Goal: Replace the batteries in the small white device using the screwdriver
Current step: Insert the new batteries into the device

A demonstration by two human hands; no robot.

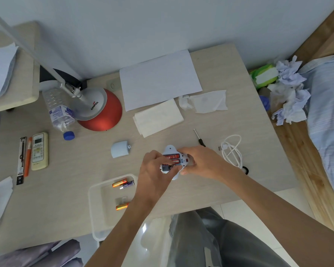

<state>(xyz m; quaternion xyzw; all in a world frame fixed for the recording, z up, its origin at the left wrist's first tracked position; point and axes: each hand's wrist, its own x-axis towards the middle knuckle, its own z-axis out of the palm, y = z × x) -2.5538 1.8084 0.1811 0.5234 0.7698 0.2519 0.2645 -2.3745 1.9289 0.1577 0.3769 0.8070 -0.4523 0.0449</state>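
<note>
Device: I see the device [174, 162] held between both hands just above the counter [239, 151], mid-front, its battery bay open and facing up with red cells inside.
Left hand: my left hand [155, 166] clasps the device's near-left end, fingers curled over the bay.
Right hand: my right hand [199, 161] pinches the device's right end.
Screwdriver: the screwdriver [199, 137] lies free just beyond the right hand.
Cover: the cover [120, 149] lies apart, left of the device.
Tray: the tray [98, 205] overhangs the counter's front edge; three batteries [123, 184] lie in it.
Open room: bare counter lies between the cover and the remote [39, 151], and left of the tray.
Right edge: the cable [232, 151] sits near it.
Writing: the lamp [98, 108] base reads "COOPER"; the bottle [59, 112] label is too small to read.
</note>
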